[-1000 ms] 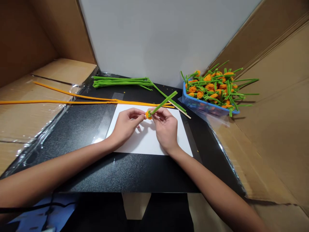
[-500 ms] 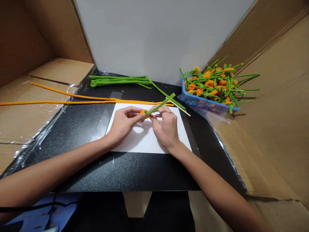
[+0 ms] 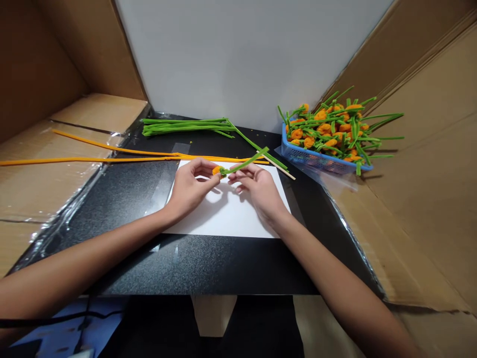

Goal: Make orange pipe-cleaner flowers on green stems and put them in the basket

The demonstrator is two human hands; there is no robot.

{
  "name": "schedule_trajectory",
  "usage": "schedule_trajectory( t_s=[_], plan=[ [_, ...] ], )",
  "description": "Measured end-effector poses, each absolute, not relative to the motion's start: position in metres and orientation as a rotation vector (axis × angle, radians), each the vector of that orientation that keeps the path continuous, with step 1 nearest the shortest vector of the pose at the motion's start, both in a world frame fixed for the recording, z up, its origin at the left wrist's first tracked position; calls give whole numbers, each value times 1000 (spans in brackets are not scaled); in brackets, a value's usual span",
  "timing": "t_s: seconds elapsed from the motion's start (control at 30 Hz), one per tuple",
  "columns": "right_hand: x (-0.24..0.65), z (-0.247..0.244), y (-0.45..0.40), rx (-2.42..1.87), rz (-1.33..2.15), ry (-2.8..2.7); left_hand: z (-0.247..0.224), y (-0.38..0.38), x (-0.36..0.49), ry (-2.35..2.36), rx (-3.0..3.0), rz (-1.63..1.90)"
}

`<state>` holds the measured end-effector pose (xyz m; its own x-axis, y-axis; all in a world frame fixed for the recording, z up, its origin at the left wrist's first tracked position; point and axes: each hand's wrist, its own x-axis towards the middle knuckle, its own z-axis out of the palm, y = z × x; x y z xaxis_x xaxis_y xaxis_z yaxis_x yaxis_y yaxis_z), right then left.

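A small pipe-cleaner flower (image 3: 217,171) has an orange head and a green stem that slants up to the right. My left hand (image 3: 192,188) pinches it at the head, between thumb and fingers. My right hand (image 3: 261,191) is beside the stem, its fingers loosely bent and apart; whether a fingertip touches the stem is hard to tell. Both hands are above a white sheet of paper (image 3: 223,219) on the black table. Just behind them lie long orange pipe cleaners (image 3: 149,151).
A bundle of green pipe cleaners (image 3: 186,127) lies at the back. Loose green pipe cleaners and a thin wooden stick (image 3: 279,168) lie right of it. A blue basket (image 3: 320,160) full of similar orange flowers stands at the back right. Cardboard panels (image 3: 428,164) flank the table.
My right fingers have loosened from the base of the flower and drawn slightly right. The orange head shows more clearly now, turned to the left, still in my left hand.
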<state>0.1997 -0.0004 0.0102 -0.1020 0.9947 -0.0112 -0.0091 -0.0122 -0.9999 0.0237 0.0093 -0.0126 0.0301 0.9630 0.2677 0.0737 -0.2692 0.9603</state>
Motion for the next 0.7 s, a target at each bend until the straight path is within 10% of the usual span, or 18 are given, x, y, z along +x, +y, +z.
schedule_trajectory(
  t_s=[0.23, 0.7],
  plan=[
    [206, 19, -2, -1065, 1889, -938, -11, 12, 18, 960, 1712, 1374],
    [192, 12, -9, -1223, 1441, -1065, -8, 0, 18, 1018, 2169, 1332]
  ],
)
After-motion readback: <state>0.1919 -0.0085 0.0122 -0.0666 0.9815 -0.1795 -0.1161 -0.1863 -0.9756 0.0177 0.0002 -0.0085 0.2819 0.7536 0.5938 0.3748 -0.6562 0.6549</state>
